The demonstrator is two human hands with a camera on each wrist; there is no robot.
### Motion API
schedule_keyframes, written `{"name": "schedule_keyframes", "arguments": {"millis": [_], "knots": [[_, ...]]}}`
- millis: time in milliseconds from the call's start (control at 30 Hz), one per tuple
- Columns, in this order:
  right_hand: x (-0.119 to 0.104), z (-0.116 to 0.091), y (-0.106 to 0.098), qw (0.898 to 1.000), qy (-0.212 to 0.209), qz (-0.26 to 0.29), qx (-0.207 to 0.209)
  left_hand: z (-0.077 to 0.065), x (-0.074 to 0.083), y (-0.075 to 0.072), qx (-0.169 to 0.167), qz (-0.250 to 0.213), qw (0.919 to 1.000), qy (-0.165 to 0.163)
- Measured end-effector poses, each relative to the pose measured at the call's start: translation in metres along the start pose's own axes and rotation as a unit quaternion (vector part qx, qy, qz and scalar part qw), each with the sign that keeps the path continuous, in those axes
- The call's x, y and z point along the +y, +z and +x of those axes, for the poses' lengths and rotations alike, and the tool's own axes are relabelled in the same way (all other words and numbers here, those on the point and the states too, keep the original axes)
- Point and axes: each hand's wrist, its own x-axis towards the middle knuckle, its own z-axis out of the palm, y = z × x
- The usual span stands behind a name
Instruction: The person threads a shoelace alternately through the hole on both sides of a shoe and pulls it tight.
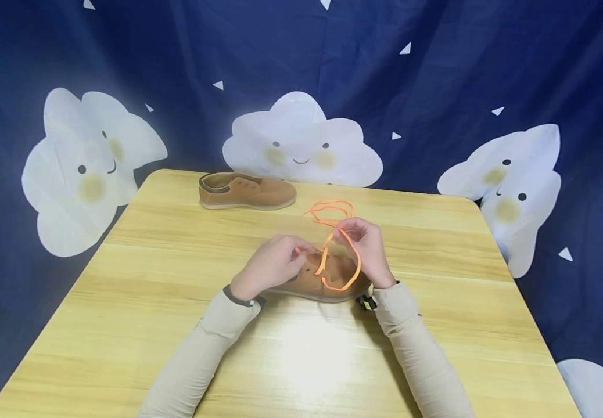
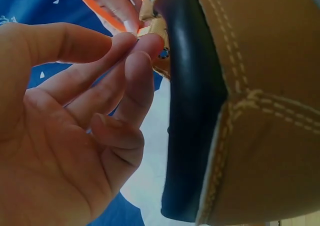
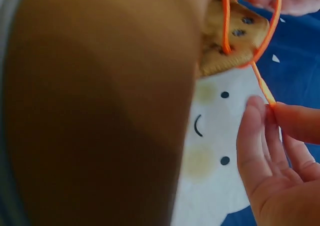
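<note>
A brown shoe with pale stitching lies on the table, its toe to the right, beneath both hands. My left hand is at its opening; in the left wrist view the thumb and fingertips pinch the edge of the tan lacing flap. An orange shoelace passes through eyelets and loops out over the shoe. Above the toe, my right hand pinches this lace between thumb and fingers, as the right wrist view shows. The lace's slack lies in loops behind that hand.
A second brown shoe, with no lace in its visible eyelets, stands at the back of the wooden table. A dark blue curtain with white clouds hangs behind the table.
</note>
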Motion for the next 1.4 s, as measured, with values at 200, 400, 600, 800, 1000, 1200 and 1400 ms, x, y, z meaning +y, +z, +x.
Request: {"name": "schedule_keyframes", "arguments": {"millis": [200, 400, 600, 800, 1000, 1200, 1400], "knots": [[0.003, -0.001, 0.007, 0.997, 0.034, 0.058, -0.027, 0.001, -0.002, 0.003, -0.013, 0.016, 0.9998, -0.004], [0.003, -0.002, 0.011, 0.994, 0.052, 0.097, -0.022, 0.002, -0.002, 0.005, -0.024, 0.021, 0.9994, -0.016], [0.005, -0.003, 0.016, 0.990, 0.063, 0.129, -0.019, 0.002, -0.002, 0.008, -0.023, 0.026, 0.9993, -0.016], [0.007, -0.004, 0.016, 0.991, 0.063, 0.117, -0.024, 0.003, -0.002, 0.010, -0.029, 0.032, 0.9990, -0.016], [0.008, -0.005, 0.013, 0.985, 0.067, 0.151, -0.055, 0.003, -0.002, 0.009, -0.027, 0.037, 0.9988, -0.016], [0.012, -0.004, 0.010, 0.989, 0.045, 0.095, -0.104, 0.002, -0.004, 0.006, -0.025, 0.027, 0.9991, -0.021], [0.011, -0.001, 0.003, 0.979, 0.027, 0.026, -0.200, 0.002, -0.005, 0.004, -0.018, 0.037, 0.9990, -0.015]]}}
